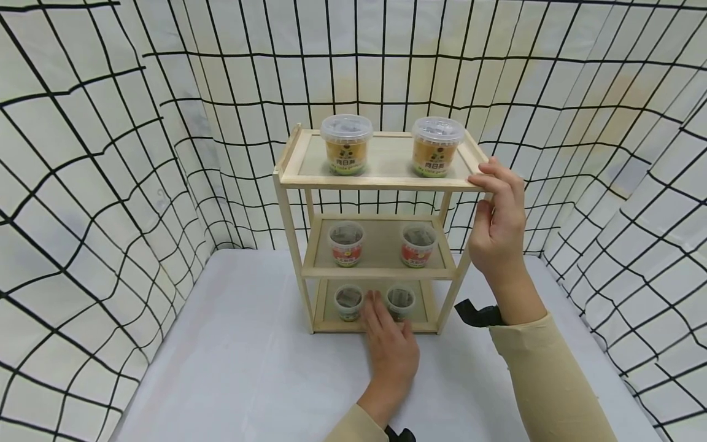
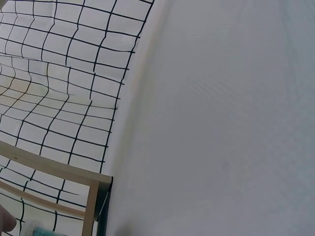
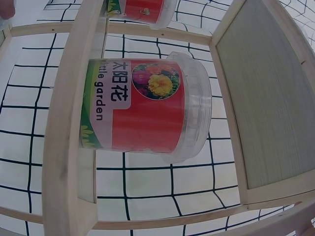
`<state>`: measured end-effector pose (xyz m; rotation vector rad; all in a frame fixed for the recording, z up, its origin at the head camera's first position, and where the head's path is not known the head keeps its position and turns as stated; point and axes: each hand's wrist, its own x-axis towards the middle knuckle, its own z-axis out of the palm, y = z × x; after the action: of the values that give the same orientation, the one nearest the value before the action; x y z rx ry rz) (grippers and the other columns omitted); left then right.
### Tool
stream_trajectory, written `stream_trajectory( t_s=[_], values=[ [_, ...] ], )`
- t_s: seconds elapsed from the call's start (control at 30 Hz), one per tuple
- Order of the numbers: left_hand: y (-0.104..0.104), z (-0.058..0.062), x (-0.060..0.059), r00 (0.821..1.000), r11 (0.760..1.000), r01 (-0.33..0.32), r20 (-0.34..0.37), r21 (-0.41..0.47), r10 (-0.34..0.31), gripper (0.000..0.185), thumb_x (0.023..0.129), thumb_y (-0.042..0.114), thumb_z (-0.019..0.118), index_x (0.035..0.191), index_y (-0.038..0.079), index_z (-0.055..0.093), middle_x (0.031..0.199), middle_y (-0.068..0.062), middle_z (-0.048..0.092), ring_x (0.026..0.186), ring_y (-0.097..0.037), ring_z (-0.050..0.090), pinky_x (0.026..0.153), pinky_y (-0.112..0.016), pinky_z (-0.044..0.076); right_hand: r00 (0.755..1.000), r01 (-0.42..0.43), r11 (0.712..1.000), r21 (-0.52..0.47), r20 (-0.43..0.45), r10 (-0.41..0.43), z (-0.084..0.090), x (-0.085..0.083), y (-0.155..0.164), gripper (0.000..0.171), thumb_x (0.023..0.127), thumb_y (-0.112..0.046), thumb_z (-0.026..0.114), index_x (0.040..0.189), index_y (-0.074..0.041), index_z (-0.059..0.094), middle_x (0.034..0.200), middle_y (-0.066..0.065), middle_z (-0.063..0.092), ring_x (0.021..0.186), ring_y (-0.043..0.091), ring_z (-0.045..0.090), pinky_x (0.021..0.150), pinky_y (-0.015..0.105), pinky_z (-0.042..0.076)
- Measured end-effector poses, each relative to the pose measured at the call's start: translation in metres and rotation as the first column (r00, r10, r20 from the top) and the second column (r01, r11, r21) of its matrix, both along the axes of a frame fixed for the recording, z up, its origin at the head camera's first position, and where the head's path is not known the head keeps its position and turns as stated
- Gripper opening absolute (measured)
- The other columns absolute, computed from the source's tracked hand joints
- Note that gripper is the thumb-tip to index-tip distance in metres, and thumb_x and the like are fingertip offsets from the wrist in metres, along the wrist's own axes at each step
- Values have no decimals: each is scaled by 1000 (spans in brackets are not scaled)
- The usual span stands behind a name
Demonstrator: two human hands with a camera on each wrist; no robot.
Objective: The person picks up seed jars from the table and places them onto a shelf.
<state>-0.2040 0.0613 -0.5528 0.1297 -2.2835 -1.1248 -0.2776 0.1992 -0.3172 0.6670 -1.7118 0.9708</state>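
A wooden three-tier shelf (image 1: 375, 182) stands on a white table (image 1: 248, 368). My right hand (image 1: 487, 196) grips the front right corner of its top tier, fingers over the rim and thumb below. My left hand (image 1: 381, 314) lies flat at the front of the bottom tier, its straight fingers reaching between two small green-labelled cups (image 1: 348, 301) (image 1: 400, 301). Two orange-labelled cups (image 1: 346, 144) (image 1: 437, 146) stand on top. On the middle tier are two red-labelled cups (image 1: 346, 243) (image 1: 418, 244). The right wrist view shows one red cup (image 3: 147, 110) close up behind a shelf rail (image 3: 69, 147).
White cloth walls with a black grid (image 1: 110, 184) close in the left, back and right. The left wrist view shows the white table top (image 2: 221, 123), the grid cloth and a wooden shelf leg (image 2: 91, 206) at the lower left.
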Motion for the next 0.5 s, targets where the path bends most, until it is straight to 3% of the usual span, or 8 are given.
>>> stream_trajectory(
  t_s=[0.17,0.33,0.5],
  values=[
    [5,2,-2,1000,1000,1,10,-9,-1,90,93,14,82,164,-1,30,165,-26,37,154,-47,39,126,-59,38,1000,3,1000,1,2,-3,-2,-2,2,44,89,24,39,121,9,66,140,29,58,152,35,50,131,47,37],
    [7,0,-6,999,999,-28,-25,-33,27,88,91,15,83,161,-3,33,161,-28,41,150,-47,44,120,-59,44,1000,-3,1000,0,8,3,-3,-4,4,44,90,22,40,121,7,67,141,28,58,153,34,49,131,47,37],
    [9,-5,-12,999,998,-39,-5,-44,38,87,92,19,83,161,-4,34,160,-29,41,148,-46,45,118,-57,47,1000,-10,1000,2,13,10,-4,-4,4,44,90,21,41,122,6,67,142,26,58,153,32,49,131,47,37]
  ],
)
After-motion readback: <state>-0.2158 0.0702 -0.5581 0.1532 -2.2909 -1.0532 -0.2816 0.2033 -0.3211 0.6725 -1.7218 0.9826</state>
